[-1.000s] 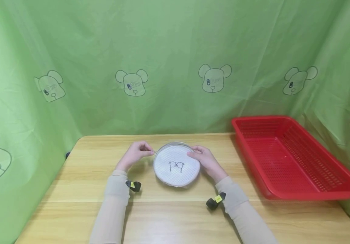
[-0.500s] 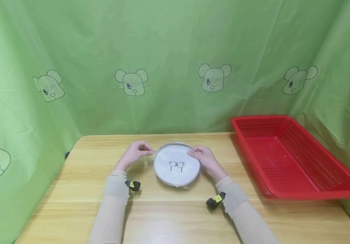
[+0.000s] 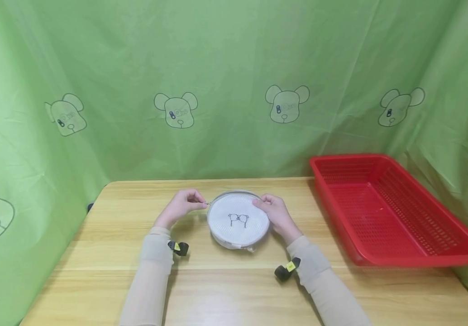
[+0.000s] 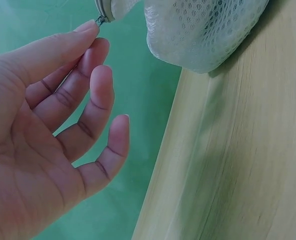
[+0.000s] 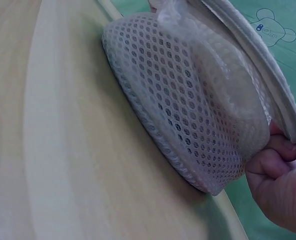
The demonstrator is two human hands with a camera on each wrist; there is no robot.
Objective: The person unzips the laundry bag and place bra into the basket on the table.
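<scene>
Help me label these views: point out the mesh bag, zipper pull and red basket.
Mesh bag [image 3: 238, 222]: head view, middle of white face.
Zipper pull [image 4: 100, 20]: left wrist view, exposed metal.
Red basket [image 3: 421, 261]: head view, near rim.

Booth-like space: green curtain [image 3: 226, 50] on three sides of wooden table [image 3: 222, 294].

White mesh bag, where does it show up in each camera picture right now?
Head: mesh bag, just below centre.
Left wrist: mesh bag at the top, mostly right of centre.
Right wrist: mesh bag, from upper centre toward the right edge.
Shared landmark: wooden table.
</scene>
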